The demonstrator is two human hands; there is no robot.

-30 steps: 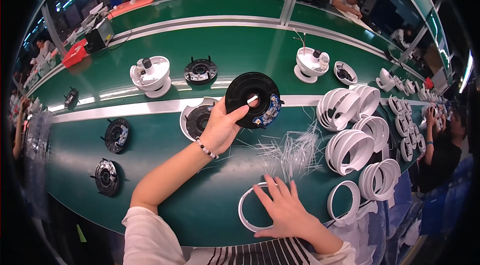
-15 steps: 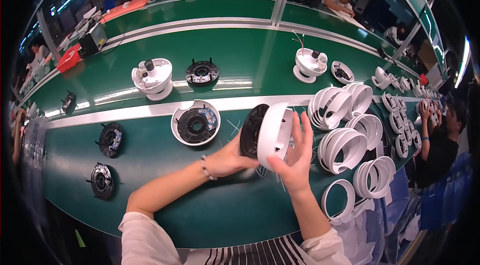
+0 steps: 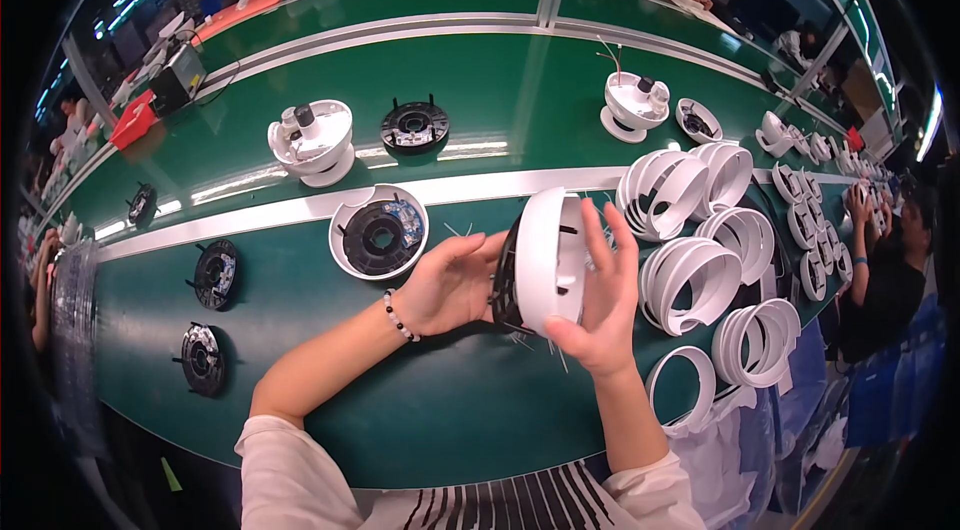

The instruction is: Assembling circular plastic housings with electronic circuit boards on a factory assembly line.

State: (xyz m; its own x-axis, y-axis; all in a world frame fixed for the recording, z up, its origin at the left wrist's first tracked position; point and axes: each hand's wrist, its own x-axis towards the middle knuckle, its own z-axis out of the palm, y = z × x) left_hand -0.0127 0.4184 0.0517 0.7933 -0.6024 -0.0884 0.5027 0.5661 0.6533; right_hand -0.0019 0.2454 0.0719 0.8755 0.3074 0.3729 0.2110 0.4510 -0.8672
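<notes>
My left hand (image 3: pixel 452 282) and my right hand (image 3: pixel 600 300) hold one assembly on edge above the green table (image 3: pixel 330 400): a black round disc (image 3: pixel 503 282) pressed against a white ring cover (image 3: pixel 548 260). The left palm backs the black disc. The right hand's fingers wrap around the white ring from the right. A white round housing (image 3: pixel 378 231) with a black disc inside lies flat just left of my left hand. A beaded bracelet sits on my left wrist.
Stacks of white rings (image 3: pixel 700 260) lie to the right. Black discs (image 3: pixel 214 273) sit at the left. White dome housings (image 3: pixel 312 138) and a black disc (image 3: pixel 414 125) stand on the far belt. Thin white ties lie under my hands. A person (image 3: pixel 890 270) works at right.
My right hand lifted a white ring off the table and brought it against the black disc held in my left hand. Both hands now hold the pair upright.
</notes>
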